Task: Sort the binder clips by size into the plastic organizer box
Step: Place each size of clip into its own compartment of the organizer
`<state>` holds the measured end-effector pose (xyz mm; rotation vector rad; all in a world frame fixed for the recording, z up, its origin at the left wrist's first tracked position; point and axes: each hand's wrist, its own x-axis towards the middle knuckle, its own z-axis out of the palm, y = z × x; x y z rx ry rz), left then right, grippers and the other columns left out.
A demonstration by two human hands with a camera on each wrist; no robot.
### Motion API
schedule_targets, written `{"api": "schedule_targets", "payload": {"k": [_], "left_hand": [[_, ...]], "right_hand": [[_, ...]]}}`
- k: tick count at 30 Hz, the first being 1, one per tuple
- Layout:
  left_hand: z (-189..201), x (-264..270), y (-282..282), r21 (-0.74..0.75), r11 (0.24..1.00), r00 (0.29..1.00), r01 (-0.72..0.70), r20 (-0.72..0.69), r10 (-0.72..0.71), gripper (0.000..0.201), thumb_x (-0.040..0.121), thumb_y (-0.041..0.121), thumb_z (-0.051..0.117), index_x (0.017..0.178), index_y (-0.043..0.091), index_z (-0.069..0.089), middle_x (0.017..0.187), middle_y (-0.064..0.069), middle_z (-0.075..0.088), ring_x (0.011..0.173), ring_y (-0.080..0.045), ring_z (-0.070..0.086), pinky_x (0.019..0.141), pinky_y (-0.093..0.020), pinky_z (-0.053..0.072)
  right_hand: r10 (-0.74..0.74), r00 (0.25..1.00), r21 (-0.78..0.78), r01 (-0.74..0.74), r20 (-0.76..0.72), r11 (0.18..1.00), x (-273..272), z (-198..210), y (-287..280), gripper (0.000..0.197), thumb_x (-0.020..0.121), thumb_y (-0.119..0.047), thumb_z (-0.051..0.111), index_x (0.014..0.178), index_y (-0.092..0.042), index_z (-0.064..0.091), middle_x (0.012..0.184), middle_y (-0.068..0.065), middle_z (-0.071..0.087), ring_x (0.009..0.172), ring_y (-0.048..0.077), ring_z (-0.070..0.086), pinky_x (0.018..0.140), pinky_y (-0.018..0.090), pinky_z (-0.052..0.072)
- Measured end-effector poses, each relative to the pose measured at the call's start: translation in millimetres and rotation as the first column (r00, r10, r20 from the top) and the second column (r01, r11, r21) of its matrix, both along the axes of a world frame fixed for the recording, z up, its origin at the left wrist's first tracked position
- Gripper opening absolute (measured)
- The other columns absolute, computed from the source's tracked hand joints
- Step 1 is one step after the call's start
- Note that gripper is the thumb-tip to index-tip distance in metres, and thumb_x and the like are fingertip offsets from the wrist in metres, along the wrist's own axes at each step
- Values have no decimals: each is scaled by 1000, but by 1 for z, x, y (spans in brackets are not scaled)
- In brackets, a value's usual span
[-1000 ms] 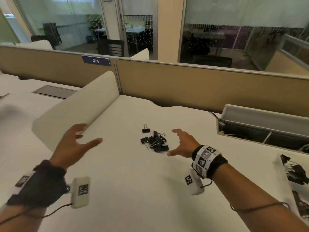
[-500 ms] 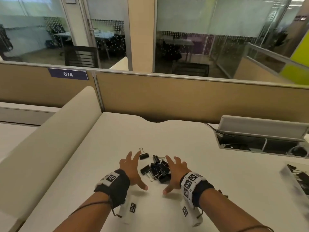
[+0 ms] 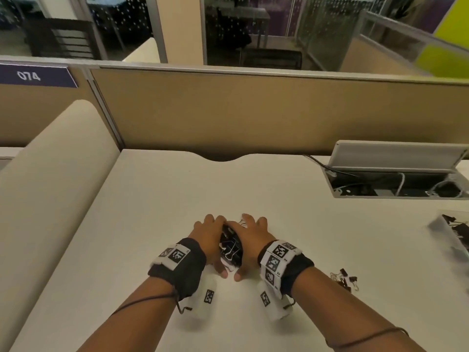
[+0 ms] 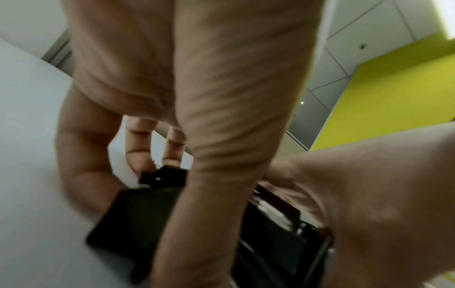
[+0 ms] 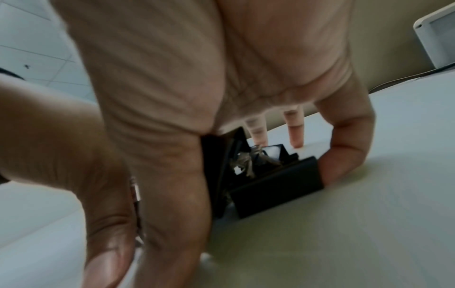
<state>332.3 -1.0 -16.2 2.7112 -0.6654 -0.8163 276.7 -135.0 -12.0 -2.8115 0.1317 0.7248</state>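
Binder clips [image 3: 230, 246] heaped between cupped left hand [image 3: 209, 236], right hand [image 3: 250, 238], fingers curled round them

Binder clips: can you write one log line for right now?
left hand: cups binder clips | right hand: cups them too | pile: on desk | organizer box: far right

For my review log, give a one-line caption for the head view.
Left hand and right hand cup a pile of black binder clips together on the white desk.
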Motion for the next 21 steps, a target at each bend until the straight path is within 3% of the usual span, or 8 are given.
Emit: {"api": "schedule_targets", "payload": {"k": [5,9,13,17,19,21], "left_hand": [[-5,-8,5,-37,999,1000,-11,15,11,72,51,33,91,106,23,45,106,2,53,100,-21,51,89,-36,49],[2,-14,12,-127,992,999,-7,43,13,39,68,22,78,98,20,52,91,3,58,85,-18,56,74,-28,48],[4,-27,17,-294,949,993,-116,-17,116,26,73,18,70,95,21,57,85,-1,62,78,-23,62,73,-35,56],[1,-46,27,-504,831,972,-235,-144,188,26,66,14,67,91,14,62,77,-12,65,70,-28,65,63,-36,58],[-2,-59,29,-611,739,958,-285,-214,193,14,62,10,65,76,11,63,71,-17,63,63,-28,61,62,-42,56],[-4,-75,28,-674,645,932,-361,-289,220,9,59,6,62,67,7,60,68,-22,59,61,-36,58,58,-49,55]], "right_hand": [[-55,996,96,48,71,994,-12,-9,7,100,57,-43,85,137,-40,26,144,-2,22,132,29,23,98,44,45],[-146,978,255,105,147,961,-19,-7,12,57,72,-34,72,119,-35,41,119,-1,43,111,25,46,89,37,48],[-253,946,373,164,203,913,-25,-4,19,41,73,-26,67,108,-31,45,100,-1,55,91,22,56,80,35,51],[-385,906,538,240,174,808,-40,4,22,37,74,-15,68,106,-25,51,94,-1,63,83,17,61,69,24,51],[-442,886,612,273,141,742,-53,5,24,32,74,-9,67,101,-22,57,92,0,66,78,14,61,60,15,50],[-500,857,667,303,121,681,-69,2,31,27,74,-7,67,96,-21,59,89,0,67,74,11,60,52,12,47]]}}
